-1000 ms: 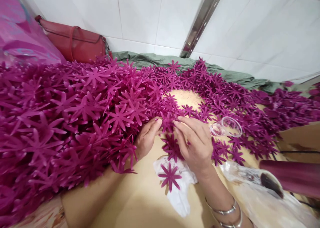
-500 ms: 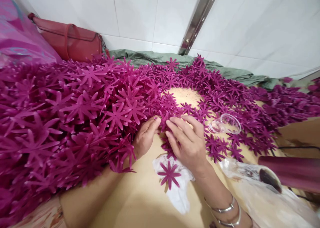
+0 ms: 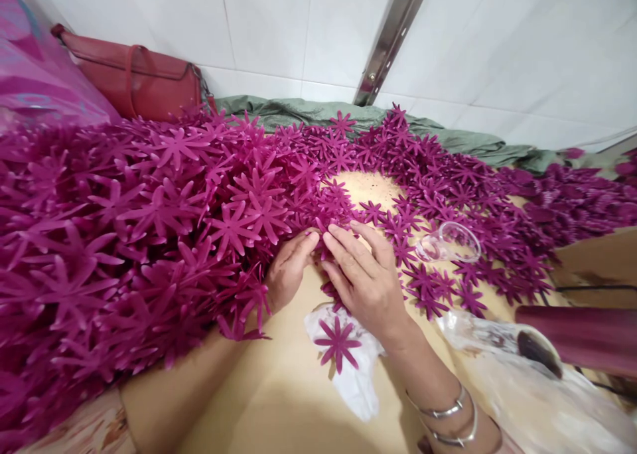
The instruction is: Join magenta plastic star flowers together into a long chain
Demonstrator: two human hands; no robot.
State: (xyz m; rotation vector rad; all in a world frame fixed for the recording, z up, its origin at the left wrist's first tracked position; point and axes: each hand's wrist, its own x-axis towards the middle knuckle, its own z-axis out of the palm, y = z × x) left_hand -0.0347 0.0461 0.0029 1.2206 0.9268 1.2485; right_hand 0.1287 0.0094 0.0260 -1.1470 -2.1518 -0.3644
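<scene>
I pinch a magenta, star-shaped, plastic-looking flower (image 3: 321, 226), ideally lightly, between left grip (image 3: 292, 268) at eight o'clock and right grip (image 3: 369, 275) at four.

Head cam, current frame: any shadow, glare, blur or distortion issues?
Head view: soft shadows on the tan tabletop near the bottom edge; head view: the purple flower piece on the white cloth casts a small shadow; head view: bright glints on the silver bangles; head view: plastic bag looks soft, edges appear stretched, wide-angle style.

purple flower (image 3: 319, 226): mostly hidden, seemingly by right hand (image 3: 365, 278) | plastic bag (image 3: 44, 75): cropped left
</scene>
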